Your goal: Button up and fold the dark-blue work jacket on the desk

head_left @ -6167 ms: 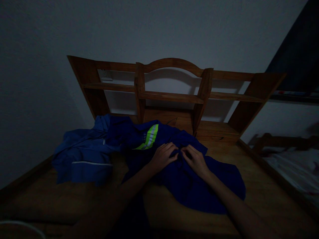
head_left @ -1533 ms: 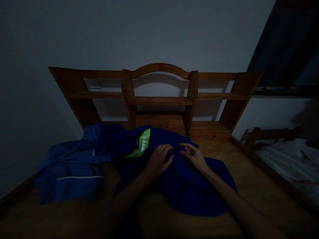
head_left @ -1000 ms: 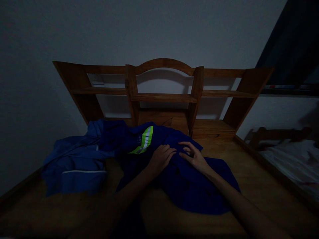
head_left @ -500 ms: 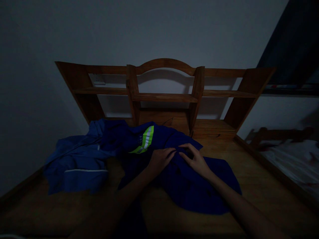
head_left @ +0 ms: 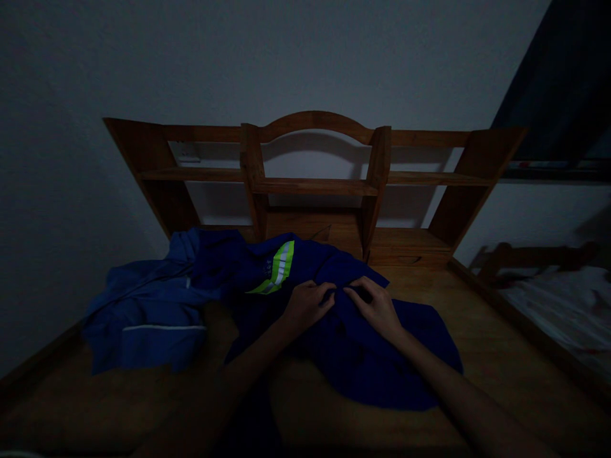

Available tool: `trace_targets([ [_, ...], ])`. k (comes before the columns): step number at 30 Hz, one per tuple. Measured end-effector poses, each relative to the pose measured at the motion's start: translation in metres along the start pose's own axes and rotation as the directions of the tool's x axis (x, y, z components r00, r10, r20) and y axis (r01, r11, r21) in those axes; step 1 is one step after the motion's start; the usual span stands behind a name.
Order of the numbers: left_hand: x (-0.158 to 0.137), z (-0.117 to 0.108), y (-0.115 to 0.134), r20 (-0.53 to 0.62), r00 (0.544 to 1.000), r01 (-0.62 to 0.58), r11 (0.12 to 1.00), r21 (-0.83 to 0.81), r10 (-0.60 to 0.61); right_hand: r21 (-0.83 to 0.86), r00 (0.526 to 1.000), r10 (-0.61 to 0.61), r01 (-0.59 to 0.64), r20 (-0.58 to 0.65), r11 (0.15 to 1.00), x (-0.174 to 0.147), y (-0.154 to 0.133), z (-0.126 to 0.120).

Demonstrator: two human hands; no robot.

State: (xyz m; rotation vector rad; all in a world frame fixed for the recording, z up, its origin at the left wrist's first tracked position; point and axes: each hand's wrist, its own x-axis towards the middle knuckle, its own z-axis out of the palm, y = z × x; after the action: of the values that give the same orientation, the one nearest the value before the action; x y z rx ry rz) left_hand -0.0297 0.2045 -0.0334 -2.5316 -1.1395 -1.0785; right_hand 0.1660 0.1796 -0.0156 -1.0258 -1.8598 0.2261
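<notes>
A dark blue work garment (head_left: pixel 353 375) lies rumpled across the wooden surface, with a yellow-green and silver reflective strip (head_left: pixel 281 267) on it. My left hand (head_left: pixel 305 306) is closed in a pinch on the cloth right of the strip, thumb and forefinger meeting at their tips. Close beside it, my right hand (head_left: pixel 379 308) pinches the same garment, its fingertips pointing towards the left hand's. Dim light hides exactly which fold or small part sits between the fingers. Some small dark spots show on the cloth below the hands.
A lighter blue garment (head_left: pixel 147 299) with white piping lies at the left, touching the dark one. Behind stands a wooden shelf unit (head_left: pixel 315 186) against the wall. A raised wooden edge (head_left: pixel 515 318) runs along the right, with pale cloth (head_left: pixel 563 305) beyond it.
My right forefinger and thumb have come together into a pinch. My left fingers have curled slightly and drawn a little left. The garments lie almost as before.
</notes>
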Motion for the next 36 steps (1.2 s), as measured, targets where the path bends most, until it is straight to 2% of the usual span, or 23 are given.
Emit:
trace_targets([
  [3,0.0000,-0.0004,0.0013,0.013,0.992,-0.126,0.992,0.018,0.126,-0.007,0.996,0.083,-0.083,0.035,0.997,-0.0016,0.0036,0.0021],
  [6,-0.0011,0.0004,0.0022,-0.001,0.981,-0.193,0.981,0.014,0.193,0.057,0.991,0.069,-0.076,0.112,0.995,-0.0019,0.0035,0.0018],
  [16,-0.0027,0.0015,0.0017,-0.032,0.989,-0.147,0.989,-0.010,0.147,0.053,0.975,-0.070,0.060,0.211,0.997,-0.0017,0.0023,-0.0020],
  [23,-0.0007,0.0000,0.0047,-0.043,0.997,-0.066,0.998,-0.022,0.065,-0.004,0.961,-0.081,0.085,0.263,0.996,-0.0031,0.0046,-0.0017],
  [28,0.0005,-0.0032,0.0042,-0.020,0.996,-0.090,0.992,-0.085,0.088,-0.021,0.964,-0.069,0.077,0.258,0.997,-0.0023,0.0054,-0.0006],
  [32,0.0003,-0.0022,0.0032,0.020,0.999,-0.042,0.996,-0.076,0.044,-0.023,0.963,-0.077,0.086,0.259,0.996,-0.0012,0.0057,-0.0008],
  [36,-0.0009,0.0008,0.0027,-0.023,0.998,-0.056,0.997,-0.044,0.055,-0.011,0.965,-0.073,0.078,0.254,0.997,-0.0008,0.0043,-0.0019],
])
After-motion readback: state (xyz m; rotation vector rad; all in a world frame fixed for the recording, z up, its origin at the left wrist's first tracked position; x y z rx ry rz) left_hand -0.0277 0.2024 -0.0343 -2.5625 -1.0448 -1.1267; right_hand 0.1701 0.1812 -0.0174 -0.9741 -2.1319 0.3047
